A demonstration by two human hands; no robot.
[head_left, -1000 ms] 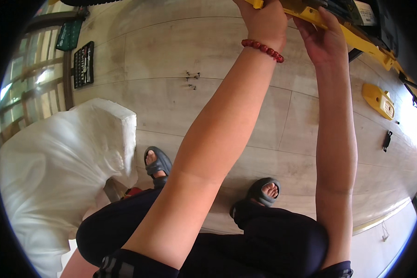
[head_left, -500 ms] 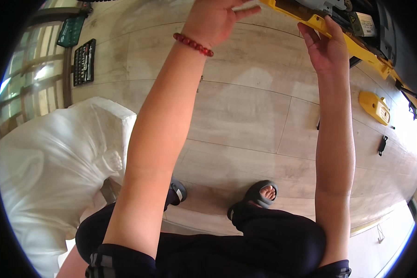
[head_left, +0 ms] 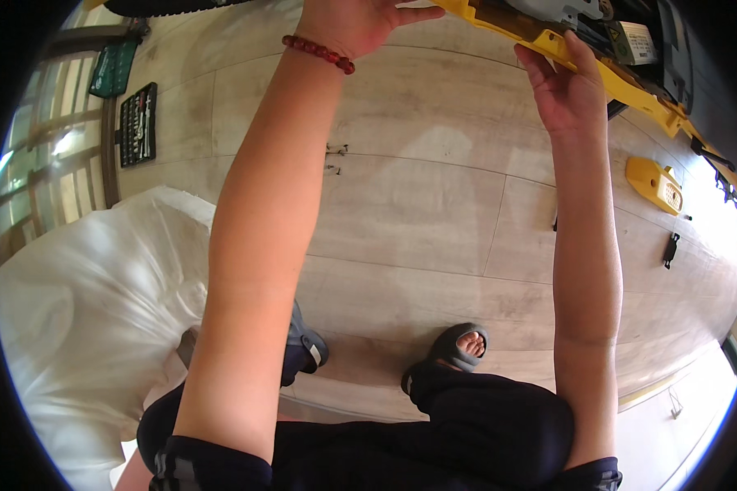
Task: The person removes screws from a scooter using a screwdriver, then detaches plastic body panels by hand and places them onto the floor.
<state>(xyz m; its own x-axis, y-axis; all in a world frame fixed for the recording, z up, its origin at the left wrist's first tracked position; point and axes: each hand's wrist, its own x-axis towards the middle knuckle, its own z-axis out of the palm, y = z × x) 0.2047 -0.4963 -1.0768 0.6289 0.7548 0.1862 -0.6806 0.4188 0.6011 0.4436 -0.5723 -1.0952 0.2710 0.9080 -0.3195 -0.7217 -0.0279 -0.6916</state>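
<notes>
Along the top right runs a long yellow plastic body panel (head_left: 540,37), fixed to a machine with grey and black parts inside it. My right hand (head_left: 571,94) grips the panel's lower edge, thumb on the inner side and fingers curled around the outside. At the upper edge of the picture is my left hand (head_left: 356,24), wearing a red bead bracelet (head_left: 319,54) on the wrist. One of its fingers stretches toward the panel's left end and seems to touch it; the rest of its fingers are partly cut off.
A black treaded tyre (head_left: 172,6) shows at the top left. Nearby lie an open socket set (head_left: 137,124) and a green case (head_left: 113,69). On the floor at right are a loose yellow cover (head_left: 653,184) and a black bracket (head_left: 671,250). White sheeting (head_left: 98,303) drapes something at left.
The view has shifted slightly, revealing more tyre and small parts on the floor beside my left forearm. My left hand has moved a little left; my right hand keeps its grip on the panel.
</notes>
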